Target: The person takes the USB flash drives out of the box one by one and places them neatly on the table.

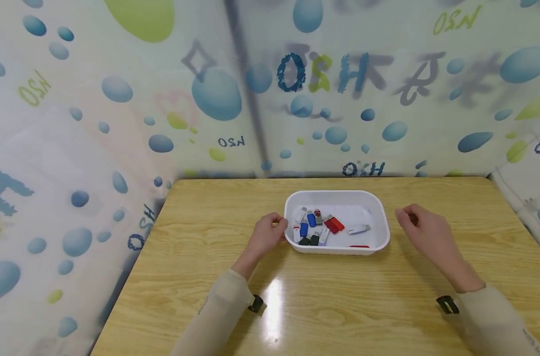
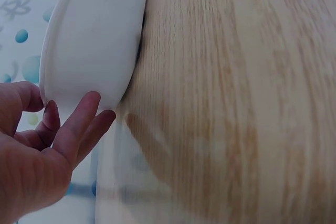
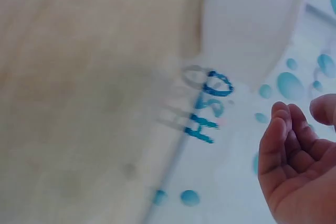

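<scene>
A white plastic tray (image 1: 336,250) sits on the wooden table with several USB flash drives in it. Blue (image 1: 311,219), red (image 1: 337,224), black and white ones cluster toward its left half; a white flash drive (image 1: 358,229) lies apart on the right. My left hand (image 1: 266,233) pinches the tray's left rim between thumb and index finger. In the left wrist view, the other fingers (image 2: 79,124) rest by the tray's outer wall (image 2: 100,35). Off the tray's right end, my right hand (image 1: 430,237) hovers with loosely curled fingers (image 3: 273,148) and holds nothing.
The wooden table (image 1: 341,301) ends at the back against a patterned curtain (image 1: 261,123) printed with drops and letters. The same curtain hangs along the left side. Dark straps (image 1: 447,304) show below both sleeves.
</scene>
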Available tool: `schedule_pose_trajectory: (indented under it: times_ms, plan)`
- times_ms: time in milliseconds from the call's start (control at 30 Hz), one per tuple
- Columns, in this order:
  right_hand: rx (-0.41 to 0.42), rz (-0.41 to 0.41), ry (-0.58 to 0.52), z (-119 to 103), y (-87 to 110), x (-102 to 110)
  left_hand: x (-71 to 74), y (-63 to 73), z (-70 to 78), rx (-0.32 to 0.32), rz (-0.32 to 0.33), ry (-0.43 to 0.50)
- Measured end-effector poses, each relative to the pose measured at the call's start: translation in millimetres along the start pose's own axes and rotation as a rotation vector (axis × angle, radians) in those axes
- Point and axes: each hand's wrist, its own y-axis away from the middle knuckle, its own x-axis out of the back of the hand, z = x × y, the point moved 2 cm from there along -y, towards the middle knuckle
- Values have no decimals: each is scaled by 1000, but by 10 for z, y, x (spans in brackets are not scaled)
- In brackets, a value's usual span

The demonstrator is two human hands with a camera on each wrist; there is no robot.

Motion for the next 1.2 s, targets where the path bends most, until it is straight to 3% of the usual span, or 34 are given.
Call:
schedule_pose_trajectory:
  times_ms: [267,533,733,1200]
  plan:
    - [70,-46,23,-371,-198,38,0,-31,-22,35,-18,30]
    - [183,-189,118,-693,-398,-131,1,-45,-38,26,-27,65]
    - [214,-299,173,-776,-463,-264,11,-26,-37,13,-23,57]
    - [233,-400,204,-809,-613,-563,12,-20,-30,18,-25,69]
